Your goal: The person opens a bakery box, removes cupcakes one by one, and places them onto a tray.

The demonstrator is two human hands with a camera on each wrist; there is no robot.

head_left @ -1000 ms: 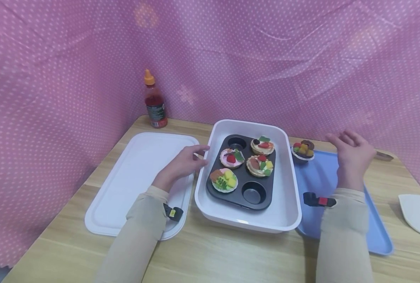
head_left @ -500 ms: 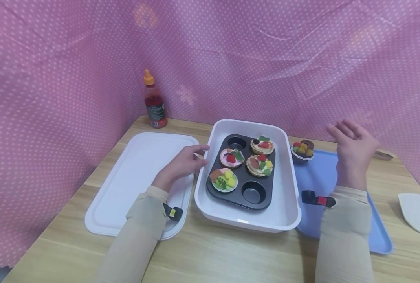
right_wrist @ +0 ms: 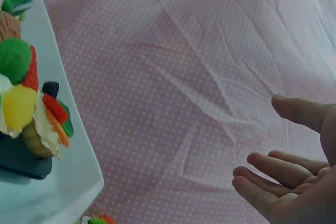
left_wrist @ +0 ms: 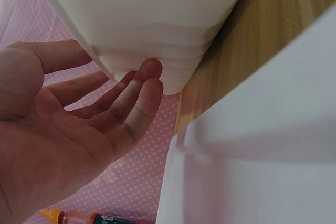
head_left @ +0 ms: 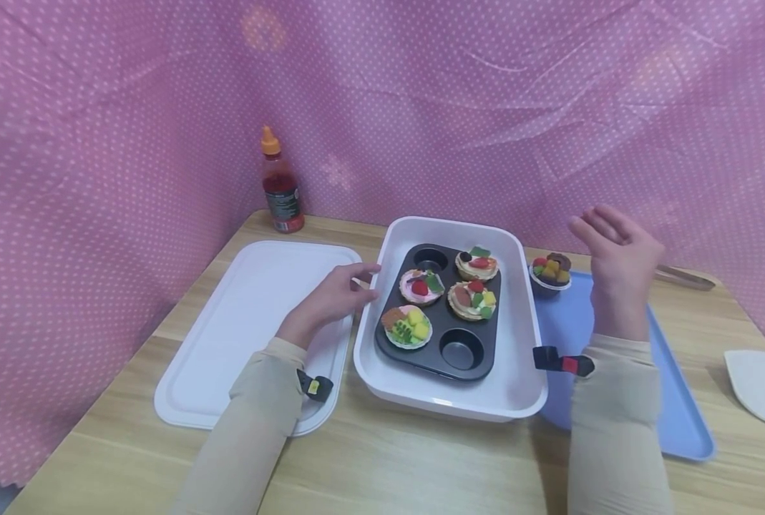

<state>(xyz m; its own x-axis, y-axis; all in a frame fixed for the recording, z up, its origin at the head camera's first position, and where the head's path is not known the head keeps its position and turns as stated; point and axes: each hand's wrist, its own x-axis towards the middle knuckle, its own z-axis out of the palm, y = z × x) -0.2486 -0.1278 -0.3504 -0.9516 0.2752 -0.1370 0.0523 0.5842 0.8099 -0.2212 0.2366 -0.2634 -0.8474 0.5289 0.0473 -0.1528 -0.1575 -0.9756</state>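
My left hand (head_left: 330, 302) is at the left side of a deep white tub (head_left: 535, 315). In the left wrist view, its relaxed fingers (left_wrist: 149, 98) lie against the tub's outer wall, with the thumb up by the rim. Inside the tub sits a dark muffin tin (head_left: 436, 357) with two bare cups. Its other cups hold a pink tart (head_left: 421, 287), a fruit-topped tart (head_left: 472, 300), a berry tart (head_left: 477, 265) and a green-and-yellow tart (head_left: 408, 327). My right hand (head_left: 622, 275) is raised above the blue tray (head_left: 556, 343), fingers loosely spread around nothing.
A chocolate tart (head_left: 551, 275) stands at the blue tray's back left corner. Left of the tub lies a white tray (head_left: 247, 315), with a red sauce bottle (head_left: 283, 189) behind. Tongs (head_left: 688, 277) and a white spatula (head_left: 762, 393) are on the right. A pink dotted cloth (head_left: 421, 107) surrounds the table.
My right hand has risen, then moved left toward the tub, staying above the blue tray. My left hand, the tub and the tarts have stayed in place.
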